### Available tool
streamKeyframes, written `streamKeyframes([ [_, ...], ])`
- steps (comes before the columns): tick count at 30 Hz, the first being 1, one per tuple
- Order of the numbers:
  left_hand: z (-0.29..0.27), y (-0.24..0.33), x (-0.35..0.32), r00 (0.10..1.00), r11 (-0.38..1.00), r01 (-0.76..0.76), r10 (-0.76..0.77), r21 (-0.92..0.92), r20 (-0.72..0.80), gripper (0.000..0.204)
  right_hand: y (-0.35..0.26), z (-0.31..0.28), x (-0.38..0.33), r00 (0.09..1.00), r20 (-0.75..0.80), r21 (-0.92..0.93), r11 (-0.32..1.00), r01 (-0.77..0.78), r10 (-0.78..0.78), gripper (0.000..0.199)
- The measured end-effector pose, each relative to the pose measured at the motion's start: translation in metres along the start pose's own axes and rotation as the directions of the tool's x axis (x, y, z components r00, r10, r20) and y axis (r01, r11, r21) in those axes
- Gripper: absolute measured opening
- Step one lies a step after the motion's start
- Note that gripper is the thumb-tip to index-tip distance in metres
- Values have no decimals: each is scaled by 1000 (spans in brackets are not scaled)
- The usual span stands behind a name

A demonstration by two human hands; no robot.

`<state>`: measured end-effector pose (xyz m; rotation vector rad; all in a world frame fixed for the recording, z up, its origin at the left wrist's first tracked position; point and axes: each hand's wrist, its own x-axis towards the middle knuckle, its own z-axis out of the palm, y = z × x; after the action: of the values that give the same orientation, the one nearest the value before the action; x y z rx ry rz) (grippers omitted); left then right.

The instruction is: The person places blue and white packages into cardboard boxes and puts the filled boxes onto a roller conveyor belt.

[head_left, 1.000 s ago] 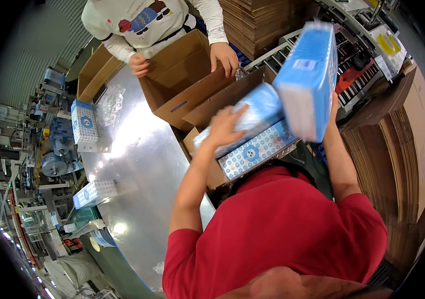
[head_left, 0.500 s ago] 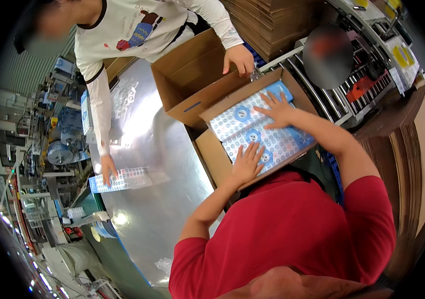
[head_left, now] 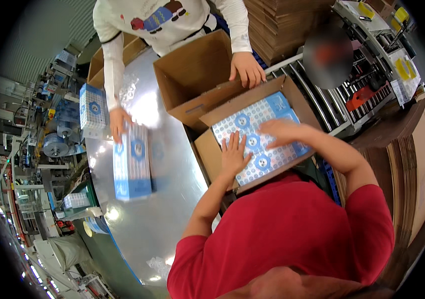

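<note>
An open cardboard carton (head_left: 207,155) stands in front of me, filled with blue-and-white patterned packs (head_left: 241,120) lying side by side. My left hand (head_left: 233,155) rests on the packs at the carton's left side, fingers spread. Over the right part of the packs is my right hand (head_left: 284,132), slightly blurred, its fingers stretched out to the left. Neither hand grips anything. Part of the packs' upper face is hidden beneath my hands.
Beyond my carton stands a second open carton (head_left: 192,70), with a co-worker's hand on its edge. That person's other hand touches a patterned pack (head_left: 132,167) on the metal table (head_left: 172,199). A roller conveyor (head_left: 317,94) and stacked flat cardboard (head_left: 402,174) are at right.
Both my hands have shifted on the packs, the left one a little farther left. The packs now sit more evenly. The co-worker's pack has turned and moved away from the table's left edge.
</note>
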<state>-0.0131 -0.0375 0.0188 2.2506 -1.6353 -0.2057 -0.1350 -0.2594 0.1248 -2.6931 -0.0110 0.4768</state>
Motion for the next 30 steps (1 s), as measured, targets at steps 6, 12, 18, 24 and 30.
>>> streamKeyframes([
  [6,34,-24,-30,696,654,649,-716,-389,-44,72,68,-87,-118,504,-332,269,592,-760,797,91],
  [12,78,-9,-1,844,398,383,-518,-834,140,69,62,26,-55,846,242,211,825,-524,475,115],
  [18,49,-41,-66,621,-108,486,-655,-867,430,46,74,28,-64,852,467,568,658,-495,238,126],
  [24,-38,49,-8,995,562,33,60,-826,80,50,89,60,-74,949,286,755,579,-307,130,119],
  [30,-12,62,43,804,930,-320,367,-180,468,45,94,35,-103,825,554,484,849,-211,-111,106],
])
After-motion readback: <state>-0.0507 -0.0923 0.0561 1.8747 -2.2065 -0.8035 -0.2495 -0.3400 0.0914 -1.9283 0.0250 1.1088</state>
